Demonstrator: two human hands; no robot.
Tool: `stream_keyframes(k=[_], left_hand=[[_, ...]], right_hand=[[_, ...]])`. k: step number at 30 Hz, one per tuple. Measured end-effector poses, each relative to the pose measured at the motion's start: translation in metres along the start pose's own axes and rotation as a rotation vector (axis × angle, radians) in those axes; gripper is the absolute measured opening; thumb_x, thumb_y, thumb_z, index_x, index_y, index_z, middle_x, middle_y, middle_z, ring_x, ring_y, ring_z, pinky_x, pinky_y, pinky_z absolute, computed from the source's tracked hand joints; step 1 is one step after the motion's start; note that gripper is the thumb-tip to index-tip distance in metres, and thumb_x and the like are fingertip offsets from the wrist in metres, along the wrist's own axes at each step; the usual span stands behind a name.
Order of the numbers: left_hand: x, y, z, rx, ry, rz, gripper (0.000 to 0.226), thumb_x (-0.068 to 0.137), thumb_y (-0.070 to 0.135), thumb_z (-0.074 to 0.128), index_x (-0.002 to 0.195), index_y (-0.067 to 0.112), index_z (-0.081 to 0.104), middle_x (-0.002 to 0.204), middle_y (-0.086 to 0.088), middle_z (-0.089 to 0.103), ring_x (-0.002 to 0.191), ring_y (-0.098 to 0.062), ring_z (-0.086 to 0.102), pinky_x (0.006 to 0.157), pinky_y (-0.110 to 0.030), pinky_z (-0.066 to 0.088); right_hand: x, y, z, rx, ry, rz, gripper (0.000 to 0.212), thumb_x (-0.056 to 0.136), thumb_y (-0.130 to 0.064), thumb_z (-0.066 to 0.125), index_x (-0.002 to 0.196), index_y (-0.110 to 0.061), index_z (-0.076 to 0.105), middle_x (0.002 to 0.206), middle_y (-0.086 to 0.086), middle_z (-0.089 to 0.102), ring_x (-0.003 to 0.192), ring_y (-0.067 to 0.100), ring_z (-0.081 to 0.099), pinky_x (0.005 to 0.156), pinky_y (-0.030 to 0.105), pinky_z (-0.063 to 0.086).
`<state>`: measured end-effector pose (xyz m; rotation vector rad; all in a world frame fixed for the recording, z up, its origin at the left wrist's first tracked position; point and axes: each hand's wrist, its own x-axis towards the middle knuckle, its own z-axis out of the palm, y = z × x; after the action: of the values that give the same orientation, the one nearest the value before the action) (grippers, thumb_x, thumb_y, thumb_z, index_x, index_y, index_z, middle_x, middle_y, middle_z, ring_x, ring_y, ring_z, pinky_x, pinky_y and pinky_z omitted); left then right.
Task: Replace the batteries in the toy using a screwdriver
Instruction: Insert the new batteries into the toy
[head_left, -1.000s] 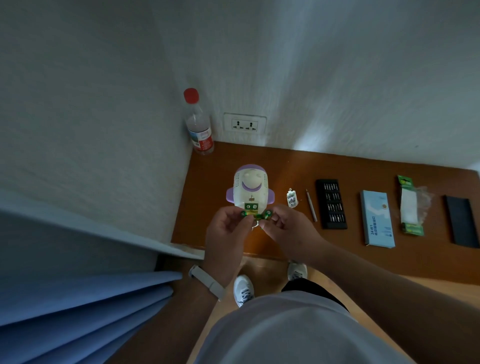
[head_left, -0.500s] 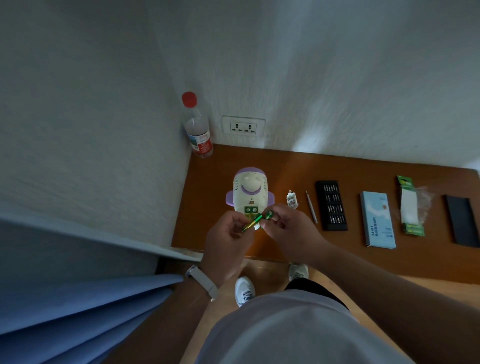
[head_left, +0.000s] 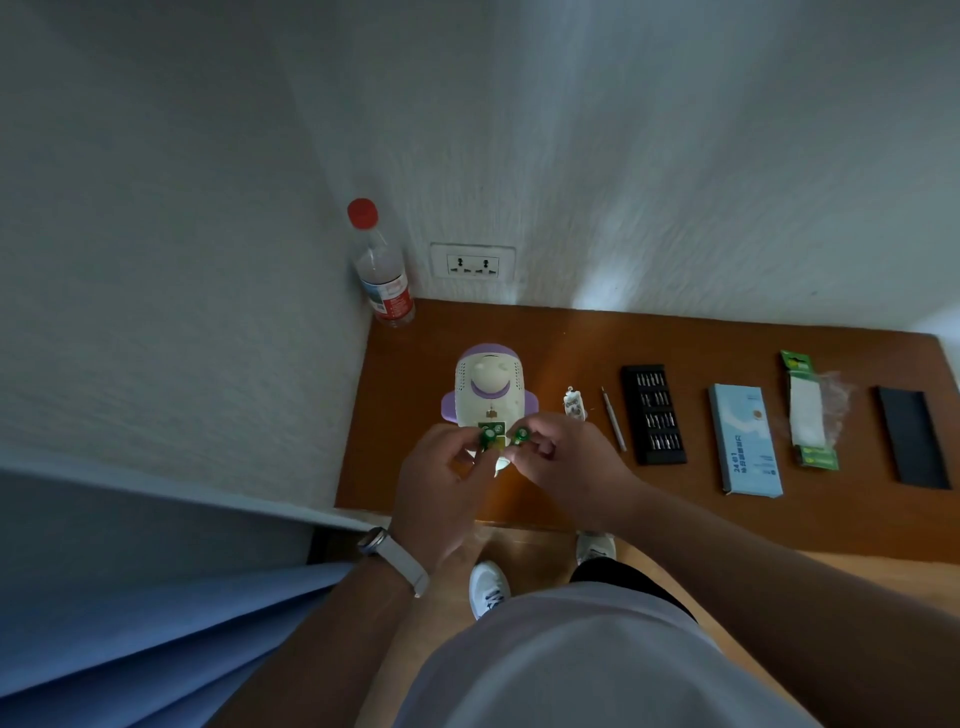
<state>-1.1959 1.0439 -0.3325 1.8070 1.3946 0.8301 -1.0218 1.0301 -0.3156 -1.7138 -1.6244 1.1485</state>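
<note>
Your left hand (head_left: 441, 483) pinches a green battery (head_left: 487, 438) between thumb and fingertips, and your right hand (head_left: 566, 467) pinches a second battery (head_left: 520, 435) the same way, so both hands are closed narrowly on what they carry. Half a second ago the two cells lay as one slanted green line between your hands. Now they are parted, side by side with a small gap, each tipped so its round end faces up toward you. Both hands sit just over the near end of the toy (head_left: 488, 387). It lies on the tabletop (head_left: 410, 415) where it was, long axis running away from you, purple rounded top toward the wall, open battery slot toward you under the batteries. Just right of the toy is a small white piece (head_left: 574, 404), then the screwdriver (head_left: 614, 418) lying roughly parallel to the toy, tip away from you. Further right come a black bit case (head_left: 654, 414), a blue box (head_left: 745, 439), a green battery pack (head_left: 808, 410) and a black lid (head_left: 914, 439). A water bottle (head_left: 382, 265) stands in the far left corner beside a wall socket (head_left: 472, 263).
</note>
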Motion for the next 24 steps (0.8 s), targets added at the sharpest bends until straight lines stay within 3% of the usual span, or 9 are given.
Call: stream_keyframes(k=[6, 9, 13, 19, 22, 24], left_hand=[[0.002, -0.005, 0.003, 0.010, 0.031, -0.013, 0.020, 0.088, 0.013, 0.076, 0.107, 0.013, 0.070, 0.096, 0.013, 0.063, 0.088, 0.011, 0.057, 0.072, -0.012, 0.051], [0.002, -0.010, 0.004, 0.045, 0.009, 0.014, 0.022, 0.088, 0.014, 0.077, 0.109, 0.012, 0.071, 0.101, 0.004, 0.071, 0.088, -0.001, 0.061, 0.072, -0.021, 0.055], [0.002, -0.015, 0.005, 0.121, -0.011, 0.025, 0.025, 0.089, 0.016, 0.075, 0.114, 0.011, 0.071, 0.107, -0.005, 0.073, 0.099, -0.018, 0.066, 0.077, -0.035, 0.059], [0.004, -0.017, 0.005, 0.206, -0.029, 0.083, 0.025, 0.090, 0.017, 0.074, 0.114, 0.009, 0.072, 0.106, -0.007, 0.073, 0.099, -0.022, 0.066, 0.078, -0.035, 0.057], [0.004, -0.019, 0.007, 0.244, -0.040, 0.124, 0.024, 0.091, 0.017, 0.074, 0.114, 0.010, 0.073, 0.111, -0.006, 0.072, 0.104, -0.024, 0.064, 0.081, -0.035, 0.055], [0.004, -0.019, 0.008, 0.259, -0.041, 0.139, 0.024, 0.090, 0.016, 0.074, 0.113, 0.008, 0.073, 0.112, -0.009, 0.070, 0.104, -0.026, 0.064, 0.080, -0.038, 0.057]], right_hand=[[0.003, 0.004, 0.004, -0.043, 0.032, -0.009, 0.008, 0.090, -0.022, 0.067, 0.098, -0.024, 0.066, 0.064, -0.022, 0.054, 0.068, -0.013, 0.053, 0.058, 0.005, 0.040], [0.005, 0.004, 0.006, -0.073, 0.041, -0.045, 0.015, 0.089, -0.019, 0.068, 0.104, -0.018, 0.068, 0.070, -0.019, 0.053, 0.072, -0.012, 0.054, 0.061, 0.007, 0.041], [0.009, 0.003, 0.009, -0.137, 0.038, -0.096, 0.017, 0.090, -0.017, 0.068, 0.106, -0.014, 0.068, 0.082, -0.011, 0.061, 0.073, 0.003, 0.059, 0.060, 0.014, 0.046], [0.014, 0.004, 0.015, -0.209, 0.045, -0.173, 0.016, 0.089, -0.014, 0.068, 0.105, -0.012, 0.068, 0.079, -0.020, 0.050, 0.069, -0.003, 0.052, 0.061, 0.009, 0.041], [0.017, 0.008, 0.018, -0.270, 0.030, -0.206, 0.020, 0.090, -0.014, 0.066, 0.109, -0.010, 0.068, 0.088, -0.004, 0.062, 0.074, 0.005, 0.053, 0.065, 0.014, 0.041], [0.017, 0.010, 0.020, -0.273, 0.029, -0.211, 0.021, 0.089, -0.012, 0.066, 0.110, -0.010, 0.068, 0.089, -0.004, 0.062, 0.074, 0.003, 0.051, 0.066, 0.012, 0.037]])
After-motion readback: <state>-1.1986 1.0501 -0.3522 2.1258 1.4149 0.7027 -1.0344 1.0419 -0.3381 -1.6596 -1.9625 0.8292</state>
